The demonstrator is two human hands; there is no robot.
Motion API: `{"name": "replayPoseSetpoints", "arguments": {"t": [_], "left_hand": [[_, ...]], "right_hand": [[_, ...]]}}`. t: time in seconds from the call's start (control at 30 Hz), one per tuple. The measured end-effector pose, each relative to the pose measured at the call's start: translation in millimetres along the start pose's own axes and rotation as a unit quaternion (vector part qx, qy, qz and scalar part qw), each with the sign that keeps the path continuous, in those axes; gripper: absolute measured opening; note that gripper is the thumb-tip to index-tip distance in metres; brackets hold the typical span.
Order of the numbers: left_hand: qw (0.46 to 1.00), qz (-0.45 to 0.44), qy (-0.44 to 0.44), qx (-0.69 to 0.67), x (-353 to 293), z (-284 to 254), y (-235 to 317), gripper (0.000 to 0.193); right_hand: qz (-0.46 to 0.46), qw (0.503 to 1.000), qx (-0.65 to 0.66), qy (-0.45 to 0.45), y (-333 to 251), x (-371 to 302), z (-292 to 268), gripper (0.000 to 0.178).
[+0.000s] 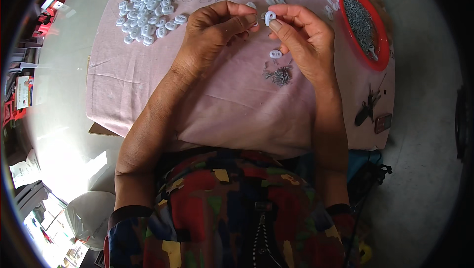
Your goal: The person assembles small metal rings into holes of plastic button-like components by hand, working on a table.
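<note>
R hand (308,36) fingers pinched a white oval pc (270,17) over the pink-clothed bench (232,95); L hand (212,28) fingers nearly met, hold unclear. Prob. risk: slack pinch might've dropped it amid metal bits (281,76) nearby.

Short-sleeved top (192,211) in a patch print
Red, dark blue, brown, green and yellow shapes cover it; dark bands (130,211) edge the sleeves (127,231); a silver zip (262,218) shows at the front.
</note>
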State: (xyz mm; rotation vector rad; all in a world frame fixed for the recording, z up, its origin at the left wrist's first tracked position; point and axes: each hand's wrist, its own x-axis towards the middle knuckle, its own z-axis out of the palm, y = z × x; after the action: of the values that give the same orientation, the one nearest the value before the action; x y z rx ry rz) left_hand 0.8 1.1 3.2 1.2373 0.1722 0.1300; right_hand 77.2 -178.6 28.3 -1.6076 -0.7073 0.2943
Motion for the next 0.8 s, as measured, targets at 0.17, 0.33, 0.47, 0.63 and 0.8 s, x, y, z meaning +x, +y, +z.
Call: {"name": "replayPoseSetpoints", "arguments": {"t": [0.17,0.33,0.47,0.63,0.8], "left_hand": [[1.0,0.01,-0.002,0.017,-0.2,-1.0,2.1,0.015],[0.998,0.056,0.002,0.038,-0.4,1.1,1.6,0.013],[0.997,0.054,0.008,0.052,-3.2,3.2,4.3,0.013],[0.997,0.053,0.006,0.055,-2.2,2.4,3.8,0.012],[0.998,0.046,0.006,0.051,-2.5,1.3,3.5,0.012]], "right_hand": [[-0.016,1.0,-0.022,0.002,5.2,1.3,-1.9,0.023],[-0.017,0.999,-0.03,-0.004,2.9,1.1,0.2,0.023],[-0.026,0.999,-0.029,-0.005,2.7,0.7,-0.2,0.023],[-0.033,0.999,-0.035,-0.005,2.7,0.5,0.7,0.023],[-0.028,0.999,-0.03,-0.008,2.4,-0.1,0.5,0.022]]}}
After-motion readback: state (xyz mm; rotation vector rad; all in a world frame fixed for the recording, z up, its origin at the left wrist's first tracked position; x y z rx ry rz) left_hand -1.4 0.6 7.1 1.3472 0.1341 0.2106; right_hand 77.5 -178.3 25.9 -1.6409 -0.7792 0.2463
